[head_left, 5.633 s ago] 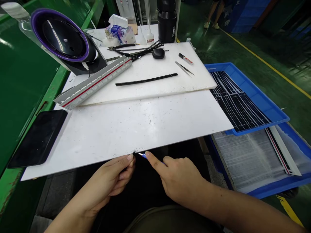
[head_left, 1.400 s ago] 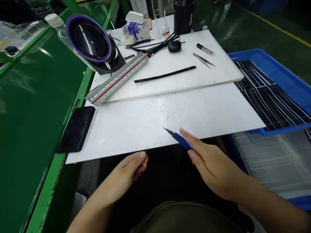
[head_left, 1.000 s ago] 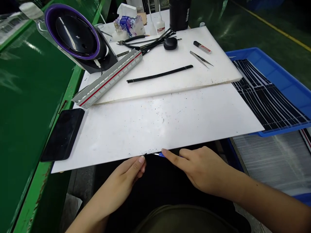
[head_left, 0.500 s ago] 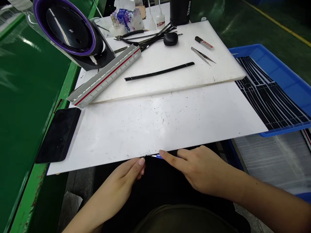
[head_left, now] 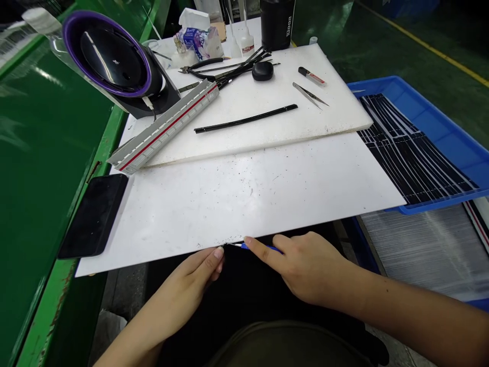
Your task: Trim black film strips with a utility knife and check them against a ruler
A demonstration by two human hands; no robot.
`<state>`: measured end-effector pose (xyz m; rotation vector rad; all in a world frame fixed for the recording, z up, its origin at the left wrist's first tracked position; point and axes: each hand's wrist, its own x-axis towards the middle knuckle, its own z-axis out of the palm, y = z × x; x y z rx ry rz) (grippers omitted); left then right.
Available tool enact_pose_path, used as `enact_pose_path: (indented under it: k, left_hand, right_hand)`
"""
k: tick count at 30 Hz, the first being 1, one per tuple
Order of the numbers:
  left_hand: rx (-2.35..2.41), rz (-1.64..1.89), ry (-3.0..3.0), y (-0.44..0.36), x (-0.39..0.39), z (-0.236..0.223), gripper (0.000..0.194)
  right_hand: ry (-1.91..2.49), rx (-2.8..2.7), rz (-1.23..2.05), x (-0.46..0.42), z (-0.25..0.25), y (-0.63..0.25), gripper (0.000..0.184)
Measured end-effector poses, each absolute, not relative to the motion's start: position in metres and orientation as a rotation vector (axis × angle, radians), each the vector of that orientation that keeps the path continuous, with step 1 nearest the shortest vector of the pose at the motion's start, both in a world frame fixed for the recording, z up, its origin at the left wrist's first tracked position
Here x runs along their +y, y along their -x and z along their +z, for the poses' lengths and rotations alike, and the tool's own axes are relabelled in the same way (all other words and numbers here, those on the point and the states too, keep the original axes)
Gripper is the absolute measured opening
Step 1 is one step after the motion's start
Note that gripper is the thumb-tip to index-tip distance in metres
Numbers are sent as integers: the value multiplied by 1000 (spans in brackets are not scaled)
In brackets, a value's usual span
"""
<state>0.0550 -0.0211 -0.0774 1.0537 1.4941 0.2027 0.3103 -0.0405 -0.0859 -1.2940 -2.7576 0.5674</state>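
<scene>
My right hand (head_left: 305,267) is closed around a blue-handled pointed tool (head_left: 244,246), forefinger stretched along it, tip aimed left at the near edge of the white board (head_left: 237,199). My left hand (head_left: 198,272) sits just left of that tip, fingers pinched together at the board's edge; whatever they hold is too small to make out. A black strip (head_left: 246,119) lies on the thicker white slab (head_left: 267,122) farther back.
A phone (head_left: 93,216) lies at the board's left. A ribbed grey rail (head_left: 164,128), tweezers (head_left: 309,95), cutters, glue bottles and a purple-rimmed round lamp (head_left: 109,56) sit at the back. A blue tray (head_left: 439,127) of black strips stands right, over another tray.
My right hand swung the blue tool down from above the board to its near edge beside my left fingers. Since then both hands have held nearly still.
</scene>
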Motion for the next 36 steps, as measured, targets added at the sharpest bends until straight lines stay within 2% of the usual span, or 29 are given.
enact_pose_path:
  k: [4,6,11,14,17,23,28,30,34,36]
  left_hand:
    - [1385,278,-797,-57,-23,-72,47]
    - [1237,315,-655,-58,-24,-70,44]
    - [1008,397,-411,-63,-27,-64,37]
    - [937,444,-355,-65,-28,-59,34]
    - [942,492,-427,-67,-27,-57,36]
    - [946,633,-448,-72,-18,-43,36]
    - [936,647,-614,-83,-11,-31,28]
    - [954,577,-734,-90,-12,-31,32]
    - [956,445,-880,-104,-15,-34,46]
    - [929,431,-902,-109,-14,-35,49]
  right_hand:
    - [1279,-2418,811,-44,-88,-315,53]
    - [1238,-2273,820,-42,-86,-321,52]
    - [1322,-2147,503,-21,-84,-341,68]
    - [1346,-2145,264,-2,-90,-350,72]
    - [1328,-2236,126,16,-95,-353,67]
    - [1226,-2341,134,32,-98,-347,62]
    - [1242,-2200,51,25,-87,-342,45]
    - [1231,-2051,158,14,-75,-334,36]
    - [1142,-1646,954,-12,-50,-310,24]
    - [1103,-1481,1248,-23,-47,-299,21]
